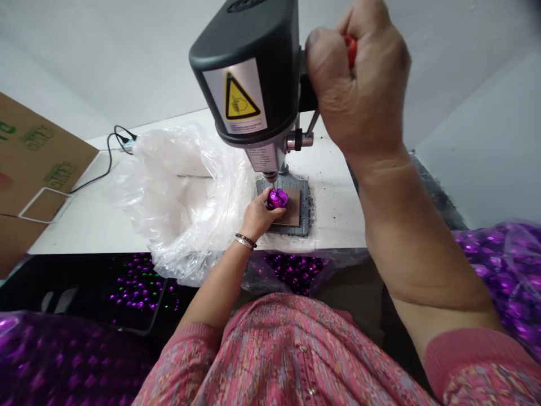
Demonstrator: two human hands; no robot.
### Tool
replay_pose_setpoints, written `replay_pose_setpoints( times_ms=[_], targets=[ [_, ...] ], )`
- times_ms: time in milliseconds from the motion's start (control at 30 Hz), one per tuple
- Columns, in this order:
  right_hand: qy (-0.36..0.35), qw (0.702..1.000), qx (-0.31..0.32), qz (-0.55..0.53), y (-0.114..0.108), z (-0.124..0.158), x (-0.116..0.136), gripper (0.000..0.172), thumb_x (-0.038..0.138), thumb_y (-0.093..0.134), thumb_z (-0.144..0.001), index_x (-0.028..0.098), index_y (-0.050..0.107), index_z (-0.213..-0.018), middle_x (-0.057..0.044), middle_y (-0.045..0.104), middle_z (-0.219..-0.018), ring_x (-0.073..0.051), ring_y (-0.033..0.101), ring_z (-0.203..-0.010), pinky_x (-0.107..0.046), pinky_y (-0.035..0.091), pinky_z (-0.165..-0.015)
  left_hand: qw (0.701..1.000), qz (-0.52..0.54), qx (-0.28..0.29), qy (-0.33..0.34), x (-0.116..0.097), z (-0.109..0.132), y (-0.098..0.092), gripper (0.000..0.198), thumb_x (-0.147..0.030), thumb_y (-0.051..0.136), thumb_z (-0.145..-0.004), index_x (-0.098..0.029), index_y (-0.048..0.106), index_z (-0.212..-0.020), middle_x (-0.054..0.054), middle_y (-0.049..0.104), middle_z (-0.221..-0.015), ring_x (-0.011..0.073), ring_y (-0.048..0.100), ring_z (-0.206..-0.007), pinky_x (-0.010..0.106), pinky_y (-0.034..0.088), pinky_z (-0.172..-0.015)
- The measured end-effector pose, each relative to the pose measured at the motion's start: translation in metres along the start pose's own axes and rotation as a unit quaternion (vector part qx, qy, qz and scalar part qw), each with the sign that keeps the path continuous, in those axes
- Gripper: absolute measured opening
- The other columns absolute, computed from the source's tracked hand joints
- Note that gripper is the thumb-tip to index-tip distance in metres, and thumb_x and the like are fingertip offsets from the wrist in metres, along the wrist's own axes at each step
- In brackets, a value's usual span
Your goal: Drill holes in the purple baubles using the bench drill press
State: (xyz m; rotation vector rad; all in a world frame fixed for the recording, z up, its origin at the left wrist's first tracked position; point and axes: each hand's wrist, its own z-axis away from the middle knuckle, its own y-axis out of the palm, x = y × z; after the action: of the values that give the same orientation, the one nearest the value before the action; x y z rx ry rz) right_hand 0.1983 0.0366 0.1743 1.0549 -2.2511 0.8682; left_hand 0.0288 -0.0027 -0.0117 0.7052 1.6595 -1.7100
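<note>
A black drill press with a yellow warning label stands on a white table. My left hand has its fingers and thumb around a shiny purple ball, on a brown board over the press's grey base. The drill tip comes down to the top of the ball. High on the right, my right hand is closed around the red-ended lever of the press.
A clear plastic bag lies open on the white table, left of the press. Cardboard box and black cable at far left. Bags of purple balls at lower left and right; a black crate below the table edge.
</note>
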Motion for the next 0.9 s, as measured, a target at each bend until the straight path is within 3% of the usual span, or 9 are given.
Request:
replay_pose_setpoints(
  times_ms=[100,267,467,700,900],
  targets=[
    [-0.085,0.996,-0.004,-0.012,-0.008,0.023,-0.005,0.027,0.032,0.048,-0.088,0.019,0.029,-0.073,0.005,0.030,-0.065,-0.002,0.028,-0.060,-0.018,0.033,-0.067,1.000,-0.009,0.000,0.004,0.000,0.001,0.000,0.076,-0.032,0.083,-0.065,-0.021,0.059,-0.137,0.007,0.074,-0.107,0.0265,0.066,-0.100,0.035,0.051,-0.089],
    [-0.209,0.969,-0.026,0.126,-0.019,0.066,-0.014,0.014,0.030,0.047,-0.086,0.018,0.044,-0.078,0.002,0.045,-0.069,-0.007,0.043,-0.063,-0.023,0.033,-0.063,1.000,-0.013,0.012,0.009,0.000,0.002,0.000,0.076,-0.033,0.080,-0.069,-0.021,0.057,-0.140,0.008,0.073,-0.112,0.0271,0.067,-0.101,0.036,0.050,-0.089],
    [-0.264,0.941,-0.045,0.206,-0.017,0.093,-0.028,0.018,0.030,0.040,-0.092,0.019,0.053,-0.087,0.000,0.053,-0.071,-0.009,0.051,-0.065,-0.025,0.036,-0.063,0.999,-0.039,0.027,0.010,-0.004,0.004,-0.001,0.076,-0.034,0.078,-0.074,-0.022,0.052,-0.144,0.006,0.073,-0.111,0.0229,0.067,-0.099,0.031,0.050,-0.087],
    [-0.330,0.928,-0.068,0.159,-0.010,0.099,-0.039,0.009,0.021,0.046,-0.088,0.019,0.054,-0.091,0.000,0.059,-0.074,-0.010,0.054,-0.071,-0.024,0.042,-0.069,0.998,-0.054,0.017,0.018,-0.004,0.006,-0.001,0.073,-0.034,0.077,-0.076,-0.020,0.053,-0.143,0.007,0.072,-0.117,0.0228,0.067,-0.099,0.031,0.051,-0.087],
    [-0.321,0.926,-0.082,0.181,-0.004,0.108,-0.044,0.008,0.018,0.047,-0.088,0.019,0.053,-0.093,-0.001,0.057,-0.076,-0.011,0.053,-0.071,-0.026,0.042,-0.069,0.998,-0.051,0.018,0.022,0.000,0.006,0.000,0.072,-0.034,0.077,-0.076,-0.021,0.053,-0.142,0.007,0.071,-0.122,0.0241,0.065,-0.107,0.032,0.050,-0.091]
  ],
)
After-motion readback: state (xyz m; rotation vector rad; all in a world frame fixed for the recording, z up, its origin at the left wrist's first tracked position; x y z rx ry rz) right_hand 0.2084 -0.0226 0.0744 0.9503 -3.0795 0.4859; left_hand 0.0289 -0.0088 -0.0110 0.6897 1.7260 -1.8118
